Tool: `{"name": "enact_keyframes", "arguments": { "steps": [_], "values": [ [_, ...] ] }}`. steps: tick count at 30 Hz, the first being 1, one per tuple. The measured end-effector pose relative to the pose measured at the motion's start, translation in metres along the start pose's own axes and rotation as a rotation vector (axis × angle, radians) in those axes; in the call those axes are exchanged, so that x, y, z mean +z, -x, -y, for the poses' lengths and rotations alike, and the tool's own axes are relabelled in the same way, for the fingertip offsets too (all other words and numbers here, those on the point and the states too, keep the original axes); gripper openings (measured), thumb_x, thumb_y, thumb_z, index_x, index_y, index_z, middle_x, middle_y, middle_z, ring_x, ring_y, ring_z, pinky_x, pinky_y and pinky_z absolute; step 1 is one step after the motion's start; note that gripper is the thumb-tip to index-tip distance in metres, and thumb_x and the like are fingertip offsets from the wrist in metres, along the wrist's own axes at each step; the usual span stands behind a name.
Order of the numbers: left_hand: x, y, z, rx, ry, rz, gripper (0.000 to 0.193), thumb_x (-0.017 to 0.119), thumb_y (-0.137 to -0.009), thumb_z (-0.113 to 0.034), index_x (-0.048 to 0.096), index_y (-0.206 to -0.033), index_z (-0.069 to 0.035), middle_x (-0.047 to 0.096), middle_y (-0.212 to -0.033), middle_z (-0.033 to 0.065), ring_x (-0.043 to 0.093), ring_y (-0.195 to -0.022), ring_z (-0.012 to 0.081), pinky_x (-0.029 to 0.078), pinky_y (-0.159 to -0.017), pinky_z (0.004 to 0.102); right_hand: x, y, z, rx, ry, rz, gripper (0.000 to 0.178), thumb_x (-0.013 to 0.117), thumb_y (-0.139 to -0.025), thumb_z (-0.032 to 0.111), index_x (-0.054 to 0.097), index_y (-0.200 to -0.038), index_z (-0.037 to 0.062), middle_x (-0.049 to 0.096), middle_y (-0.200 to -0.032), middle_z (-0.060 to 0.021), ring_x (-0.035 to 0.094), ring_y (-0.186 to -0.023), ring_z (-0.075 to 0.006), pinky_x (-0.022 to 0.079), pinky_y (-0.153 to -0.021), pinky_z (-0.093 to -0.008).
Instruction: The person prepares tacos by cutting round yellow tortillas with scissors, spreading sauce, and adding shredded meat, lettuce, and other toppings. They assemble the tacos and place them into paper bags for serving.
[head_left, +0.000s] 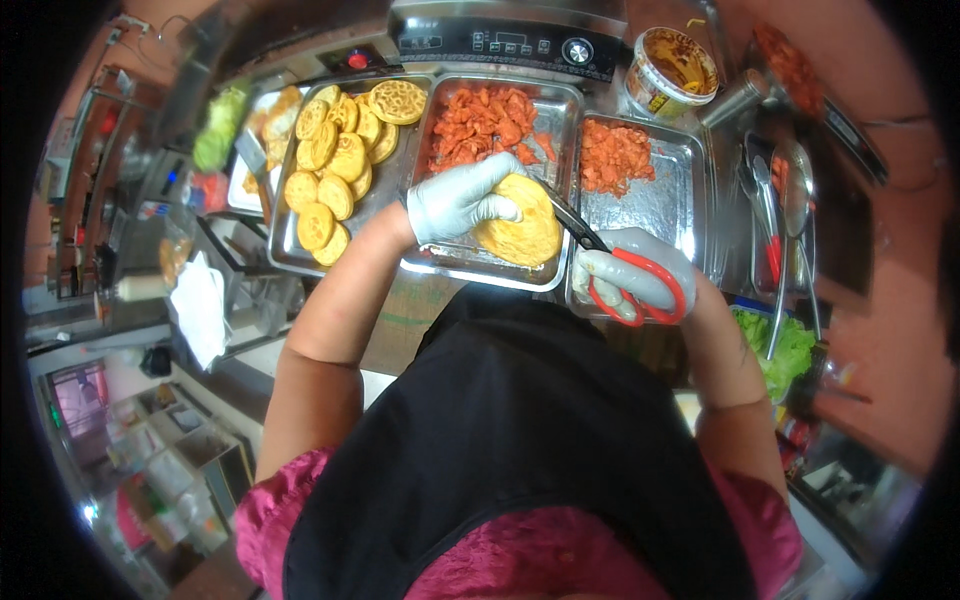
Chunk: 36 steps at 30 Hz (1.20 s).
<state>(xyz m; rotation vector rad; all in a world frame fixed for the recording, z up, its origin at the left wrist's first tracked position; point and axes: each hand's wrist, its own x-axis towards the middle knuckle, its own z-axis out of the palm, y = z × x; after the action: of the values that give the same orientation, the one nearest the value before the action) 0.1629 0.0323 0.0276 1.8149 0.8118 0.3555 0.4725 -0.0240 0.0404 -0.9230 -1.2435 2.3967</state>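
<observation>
My left hand [462, 200], in a pale glove, is closed on the edge of a round yellow flatbread [522, 225], thumb on its near face. It is held above the front of a metal tray [420, 262] with red, sauced meat pieces [488, 118] at its back. Through the red loop handles of a pair of scissors [645, 285] go the fingers of my gloved right hand [640, 268]. The dark blades point up and left, lying along the flatbread's right edge; whether they cut into it I cannot tell.
Left stands a tray [385, 190] piled with flatbreads [345, 155]; right, another tray [670, 210] holds more red meat [615, 155]. A sauce bucket [672, 68] stands behind. Tongs [770, 205] and a ladle [795, 190] lie far right, above lettuce [778, 350]. A control panel [505, 45] borders the back.
</observation>
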Motion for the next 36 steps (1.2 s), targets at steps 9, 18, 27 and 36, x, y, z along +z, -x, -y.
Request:
{"name": "enact_keyframes", "arguments": {
  "steps": [9,18,27,36],
  "values": [
    [0.017,0.006,0.046,0.101,0.902,-0.245,0.065,0.083,-0.082,-0.019,0.048,-0.134,-0.001,0.061,-0.13,0.0111,0.059,-0.123,0.0214,0.048,-0.105,0.0367,0.026,-0.001,0.003,-0.21,-0.108,-0.107,0.031,0.053,-0.104,0.025,0.062,-0.087,0.0,0.051,-0.052,-0.0006,0.048,-0.041,-0.0102,0.039,-0.043,-0.0232],
    [0.053,-0.004,0.021,0.151,1.304,-0.577,0.053,0.073,-0.089,-0.007,0.048,-0.136,0.0,0.062,-0.13,0.0134,0.062,-0.12,0.025,0.051,-0.104,0.04,0.027,-0.011,0.007,-0.094,0.163,-0.205,0.031,0.057,-0.103,0.031,0.061,-0.095,0.0017,0.057,-0.068,0.0003,0.055,-0.057,-0.0079,0.047,-0.055,-0.0246],
    [0.04,0.011,0.018,0.034,0.976,-0.638,0.057,0.076,-0.084,-0.004,0.049,-0.134,0.0,0.064,-0.125,0.0118,0.063,-0.116,0.0219,0.052,-0.101,0.0372,0.025,-0.018,0.011,-0.194,0.152,-0.062,0.028,0.054,-0.103,0.027,0.062,-0.1,0.001,0.058,-0.064,0.001,0.055,-0.054,-0.008,0.046,-0.055,-0.0246],
    [0.025,0.02,0.007,-0.014,0.75,-0.544,0.048,0.076,-0.083,-0.002,0.053,-0.125,-0.002,0.066,-0.117,0.0085,0.064,-0.109,0.017,0.054,-0.094,0.0329,0.027,-0.007,0.015,-0.106,0.017,-0.06,0.034,0.059,-0.102,0.03,0.061,-0.09,-0.0016,0.06,-0.062,-0.003,0.058,-0.049,-0.0095,0.044,-0.044,-0.0234]
  ]
}}
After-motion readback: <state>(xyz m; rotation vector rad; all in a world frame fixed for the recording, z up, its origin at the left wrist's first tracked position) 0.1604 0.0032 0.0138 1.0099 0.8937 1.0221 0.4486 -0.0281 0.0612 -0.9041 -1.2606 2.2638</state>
